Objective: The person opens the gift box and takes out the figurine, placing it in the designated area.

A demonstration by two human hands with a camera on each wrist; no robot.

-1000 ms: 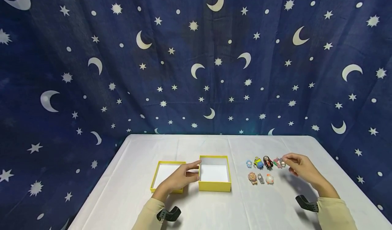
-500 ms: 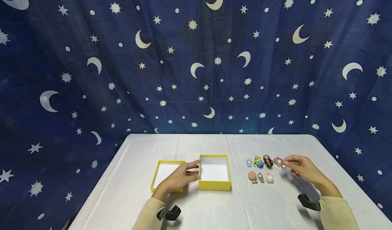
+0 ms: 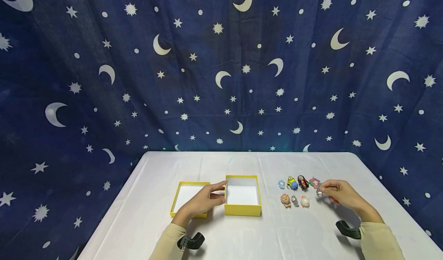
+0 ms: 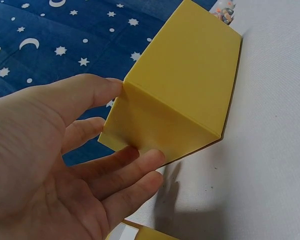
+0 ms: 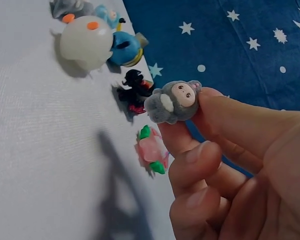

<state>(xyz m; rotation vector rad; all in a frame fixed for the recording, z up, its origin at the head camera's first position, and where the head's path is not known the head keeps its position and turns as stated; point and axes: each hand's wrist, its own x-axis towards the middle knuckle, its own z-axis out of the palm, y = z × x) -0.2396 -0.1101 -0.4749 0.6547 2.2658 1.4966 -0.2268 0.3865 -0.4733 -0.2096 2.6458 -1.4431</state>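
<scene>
My right hand pinches a small grey doll figurine between thumb and forefinger. It has a pale face and a fuzzy body, and in the right wrist view it is held up over the white table. Just beyond it lies a pink-and-green figurine. My left hand is at the left wall of an open yellow box with a white inside. In the left wrist view, its thumb touches a corner of the box and its loosely extended fingers rest along the side.
A shallow yellow box lid lies left of the box, partly behind my left hand. Right of the box are a lion-like figurine, a round white one, a dark-haired doll, a yellow-and-blue minion and others. A starry blue curtain hangs behind.
The grey figurine has come slightly nearer and away from the pink-and-green one, in my right hand's pinch. My left hand and the box have stayed put.
</scene>
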